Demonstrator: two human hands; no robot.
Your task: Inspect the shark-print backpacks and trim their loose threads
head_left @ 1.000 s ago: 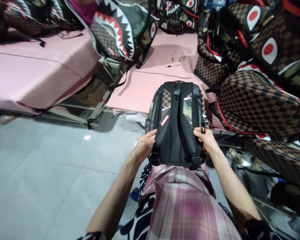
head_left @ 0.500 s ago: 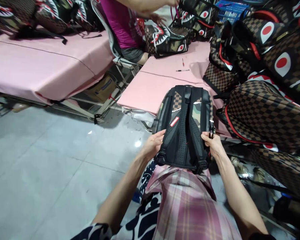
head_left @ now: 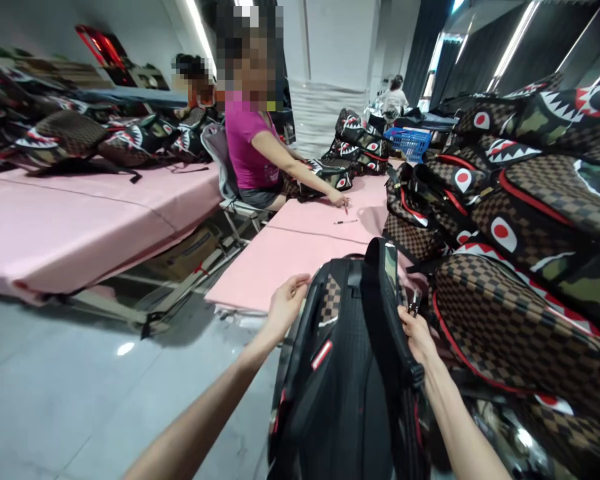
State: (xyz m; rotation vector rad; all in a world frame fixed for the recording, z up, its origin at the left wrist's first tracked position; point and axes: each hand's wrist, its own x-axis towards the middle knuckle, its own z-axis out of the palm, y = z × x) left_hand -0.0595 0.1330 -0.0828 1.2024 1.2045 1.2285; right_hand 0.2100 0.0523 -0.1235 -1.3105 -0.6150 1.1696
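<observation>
A black backpack [head_left: 347,373] stands tilted in front of me, its padded back and shoulder straps facing up. Brown check and camouflage patches show near its top, with a small red label on the back panel. My right hand [head_left: 417,333] grips its right side by the shoulder strap. A small dark object [head_left: 414,303] sticks up beside those fingers; its kind I cannot make out. At the upper left edge of the bag is my left hand [head_left: 286,307], fingers loosely bent and apart, close beside the bag with no clear grip.
A pink-covered table [head_left: 260,257] lies ahead, with a pen [head_left: 345,221] on it. Checked shark-face backpacks [head_left: 520,313] are piled high on the right. A seated co-worker [head_left: 253,147] reaches across the table. A blue basket [head_left: 407,143] stands behind; another pink table [head_left: 95,220] is left.
My view has lifted. The backpack has come nearer and tilted, its right strap now bulging upward. My left hand has shifted up along its left edge. The co-worker's hand has come down to the table.
</observation>
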